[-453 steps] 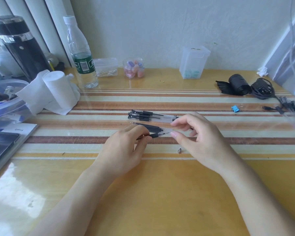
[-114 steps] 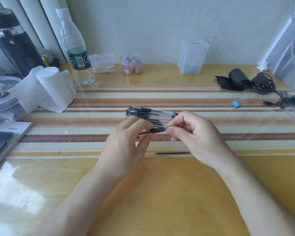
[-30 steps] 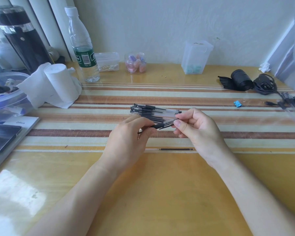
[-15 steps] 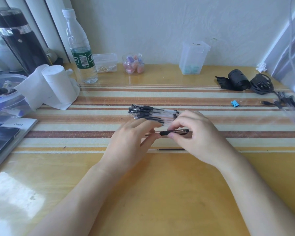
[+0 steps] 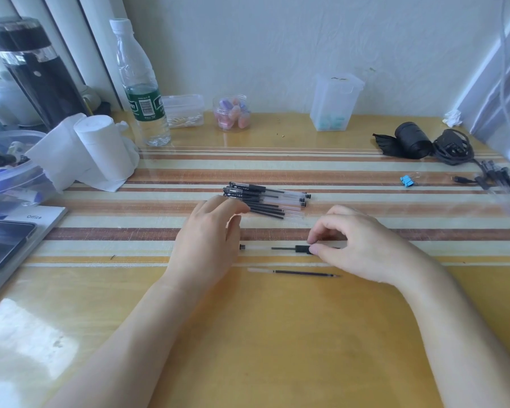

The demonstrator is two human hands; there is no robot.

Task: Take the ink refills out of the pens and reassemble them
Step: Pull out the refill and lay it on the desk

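A clear pen with a black grip [image 5: 280, 248] lies on the striped mat. My right hand [image 5: 362, 245] pinches its grip end between thumb and forefinger. My left hand [image 5: 206, 240] rests on the mat with relaxed fingers and holds nothing; the pen's back end lies just beside it. A loose ink refill [image 5: 301, 272] lies a little nearer to me, parallel to the pen. A pile of several pens and refills [image 5: 268, 198] lies just beyond my left fingertips.
At the left are a tissue roll [image 5: 100, 148], a water bottle [image 5: 142, 92], a plastic tub [image 5: 9, 172] and a phone on a booklet [image 5: 6, 245]. Small containers [image 5: 334, 104] line the wall. Black cables [image 5: 451, 148], a blue clip [image 5: 407, 180] and more pens [image 5: 501, 178] lie at the right.
The pen that both hands held above the mat now lies flat on it. My left hand has let go and drawn left; my right hand stays on the grip.
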